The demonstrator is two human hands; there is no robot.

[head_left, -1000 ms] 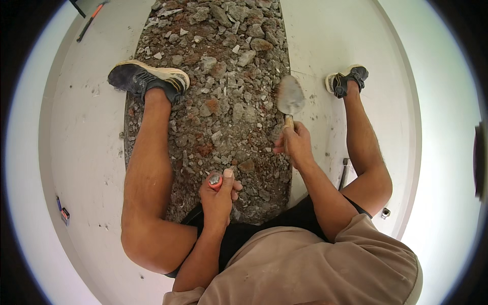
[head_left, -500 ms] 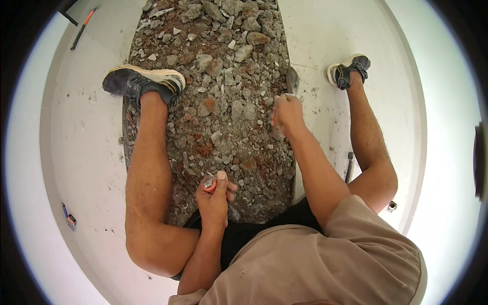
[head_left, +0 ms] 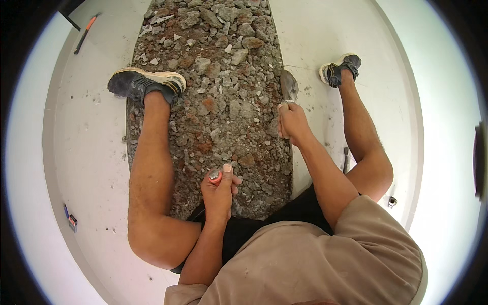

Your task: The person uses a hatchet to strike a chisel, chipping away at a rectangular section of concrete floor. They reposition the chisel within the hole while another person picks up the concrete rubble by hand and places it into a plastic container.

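My right hand (head_left: 294, 122) is closed around the handle of a trowel (head_left: 288, 85). The metal blade points away from me, over the right edge of the strip of broken rubble (head_left: 223, 122). Near my lap, my left hand (head_left: 219, 195) grips a tool with a red handle (head_left: 215, 176). Only the round metal-capped end of that tool shows, facing up; the remainder is hidden below my fist, so its kind cannot be made out. Grey concrete lumps, reddish dirt and pale tile chips make up the rubble between my legs.
Pale floor tiles (head_left: 96, 147) flank the strip. An orange-and-black handled tool (head_left: 85, 34) lies far left, a small box (head_left: 72, 222) near left. By my right knee are a dark metal tool (head_left: 346, 159) and a small metal piece (head_left: 392, 202). My shoes (head_left: 147, 84) stand on both sides.
My right hand has drawn slightly right and toward me, and the trowel has turned so more of its blade's face shows. My left hand keeps its grip on the red-handled tool.
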